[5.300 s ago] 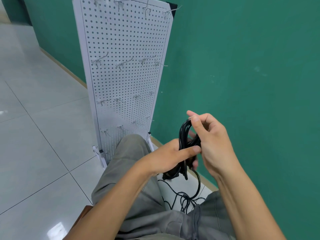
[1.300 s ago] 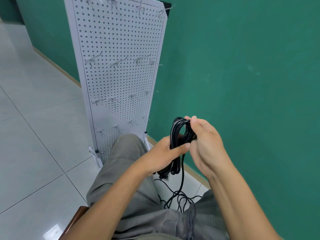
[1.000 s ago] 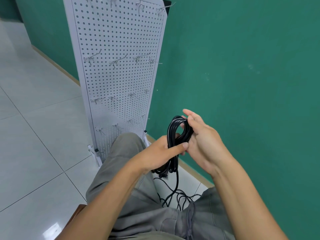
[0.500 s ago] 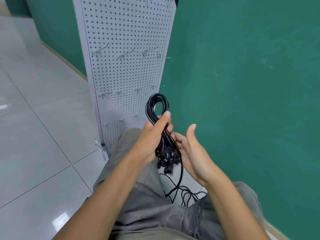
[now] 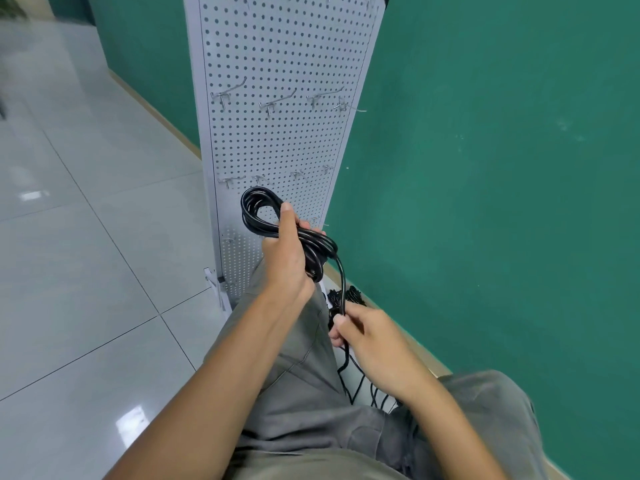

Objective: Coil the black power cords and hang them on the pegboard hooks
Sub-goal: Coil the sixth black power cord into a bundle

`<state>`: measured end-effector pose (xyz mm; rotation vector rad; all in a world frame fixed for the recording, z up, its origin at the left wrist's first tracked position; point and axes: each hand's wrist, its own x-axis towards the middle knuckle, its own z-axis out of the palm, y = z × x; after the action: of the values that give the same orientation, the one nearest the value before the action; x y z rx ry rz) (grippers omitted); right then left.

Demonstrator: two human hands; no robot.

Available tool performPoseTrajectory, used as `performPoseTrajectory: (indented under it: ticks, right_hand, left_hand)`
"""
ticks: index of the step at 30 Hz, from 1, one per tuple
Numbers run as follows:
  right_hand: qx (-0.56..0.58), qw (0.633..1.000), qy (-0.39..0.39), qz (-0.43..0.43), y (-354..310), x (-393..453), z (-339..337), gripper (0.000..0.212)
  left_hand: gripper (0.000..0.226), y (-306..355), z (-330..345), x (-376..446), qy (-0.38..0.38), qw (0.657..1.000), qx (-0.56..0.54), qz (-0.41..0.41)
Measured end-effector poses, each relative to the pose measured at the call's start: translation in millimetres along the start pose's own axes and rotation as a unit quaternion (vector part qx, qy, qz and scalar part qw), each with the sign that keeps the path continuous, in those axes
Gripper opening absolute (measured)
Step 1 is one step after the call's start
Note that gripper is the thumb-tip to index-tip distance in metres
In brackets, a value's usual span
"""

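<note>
My left hand [image 5: 285, 261] grips a coil of black power cord [image 5: 258, 211], held up in front of the lower part of the white pegboard [image 5: 277, 46]. A loose strand [image 5: 342, 282] drops from the coil to my right hand [image 5: 367, 336], which pinches it lower down, near my lap. More black cord [image 5: 356, 379] lies tangled on the floor between my knees. Rows of bare metal hooks [image 5: 277, 100] stick out of the pegboard, and one row [image 5: 232, 180] sits just above the coil.
The pegboard stands on white feet [image 5: 216, 289] against a green wall [image 5: 485, 168]. Pale floor tiles [image 5: 86, 237] stretch out to the left. My grey-trousered legs [image 5: 304, 393] fill the lower middle of the view.
My left hand has lifted the coil toward the pegboard. My right hand has left the coil, dropped lower and taken hold of the trailing strand.
</note>
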<state>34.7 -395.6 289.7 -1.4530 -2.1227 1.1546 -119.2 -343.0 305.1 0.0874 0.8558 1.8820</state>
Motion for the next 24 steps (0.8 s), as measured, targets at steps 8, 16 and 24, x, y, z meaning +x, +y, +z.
performPoseTrajectory:
  ticks: [8, 16, 24]
  right_hand:
    - [-0.198, 0.975, -0.002, -0.105, -28, -4, -38, 0.021]
    - [-0.068, 0.988, 0.010, -0.135, -42, 2, -70, 0.023]
    - [0.051, 0.982, 0.149, -0.107, -39, 10, -82, 0.029]
  left_hand:
    - [0.053, -14, 0, -6, -0.023, 0.963, 0.241, 0.116]
    - [0.048, -25, 2, -17, -0.129, 0.923, 0.338, 0.129]
    - [0.045, -34, 1, -22, -0.263, 0.899, 0.346, 0.057]
